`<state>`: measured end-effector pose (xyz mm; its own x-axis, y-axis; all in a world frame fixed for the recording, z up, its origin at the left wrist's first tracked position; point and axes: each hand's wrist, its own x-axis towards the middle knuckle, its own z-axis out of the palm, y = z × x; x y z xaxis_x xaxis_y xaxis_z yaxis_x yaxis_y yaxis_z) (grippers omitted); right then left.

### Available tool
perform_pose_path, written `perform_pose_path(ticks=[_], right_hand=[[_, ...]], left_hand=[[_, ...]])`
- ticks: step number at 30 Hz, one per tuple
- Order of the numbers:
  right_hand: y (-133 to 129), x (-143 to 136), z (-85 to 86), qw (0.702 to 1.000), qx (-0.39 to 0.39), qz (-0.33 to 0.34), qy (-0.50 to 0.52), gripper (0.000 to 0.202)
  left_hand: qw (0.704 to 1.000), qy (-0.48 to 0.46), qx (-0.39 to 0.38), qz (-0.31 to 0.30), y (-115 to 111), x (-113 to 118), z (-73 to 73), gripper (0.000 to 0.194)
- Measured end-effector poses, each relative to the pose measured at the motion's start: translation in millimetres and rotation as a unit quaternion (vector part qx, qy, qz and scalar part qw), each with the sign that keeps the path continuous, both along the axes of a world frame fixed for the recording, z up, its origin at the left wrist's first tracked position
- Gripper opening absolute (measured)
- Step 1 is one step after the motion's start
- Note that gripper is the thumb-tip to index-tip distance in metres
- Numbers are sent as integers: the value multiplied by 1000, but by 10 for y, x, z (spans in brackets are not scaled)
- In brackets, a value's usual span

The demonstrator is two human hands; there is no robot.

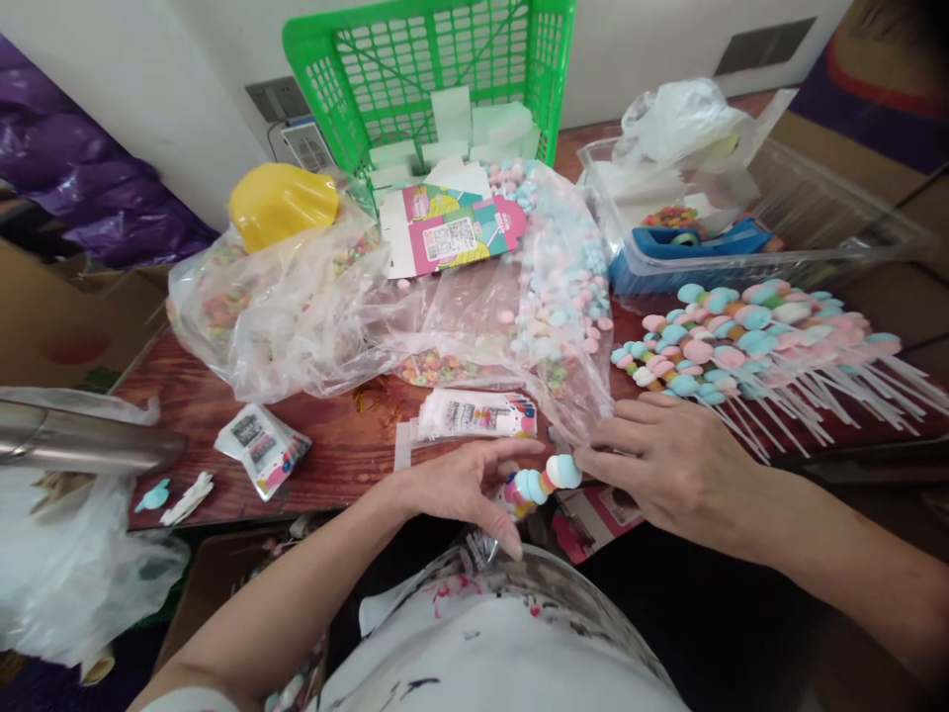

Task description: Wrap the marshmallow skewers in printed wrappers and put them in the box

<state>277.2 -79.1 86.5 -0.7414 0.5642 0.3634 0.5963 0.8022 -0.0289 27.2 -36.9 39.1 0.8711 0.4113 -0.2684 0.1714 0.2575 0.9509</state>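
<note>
Blue-and-white candy (pixel 561 473), apparently being bagged, sits partly inside a printed wrapper (pixel 511 494) clasped by the left hand (pixel 454 487) near the table (pixel 352 440) edge, the right hand (pixel 663 450) at the candy's tip, grip unclear, a gentle push inward seemingly called for.

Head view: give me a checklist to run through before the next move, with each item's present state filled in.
1. Candy skewer between the left hand's thumb and fingers: ok.
2. Right hand touching the skewer's blue end: cannot tell; fingertips are at it or just beside it.
3. Skewer visible along its full length: not ok; its stick does not show.
4. Stacked printed packets on the table, just beyond the left hand: ok.
5. Right hand clear of the skewer pile: cannot tell; they nearly meet in this view.
</note>
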Motion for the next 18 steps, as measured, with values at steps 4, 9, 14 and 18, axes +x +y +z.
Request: perform_pose_path(ticks=[4, 9, 14, 18], right_hand=[[-51, 7, -6, 996, 52, 31, 65, 20], [-106, 30, 5, 994, 91, 35, 40, 22], [-175, 35, 74, 995, 83, 36, -47, 23], [-217, 15, 111, 995, 64, 24, -77, 23]], left_hand=[[982, 25, -137, -131, 1, -28, -49, 65], [979, 80, -146, -118, -89, 56, -53, 47], [990, 123, 64, 26, -132, 88, 28, 38], [951, 184, 244, 41, -154, 71, 129, 23]])
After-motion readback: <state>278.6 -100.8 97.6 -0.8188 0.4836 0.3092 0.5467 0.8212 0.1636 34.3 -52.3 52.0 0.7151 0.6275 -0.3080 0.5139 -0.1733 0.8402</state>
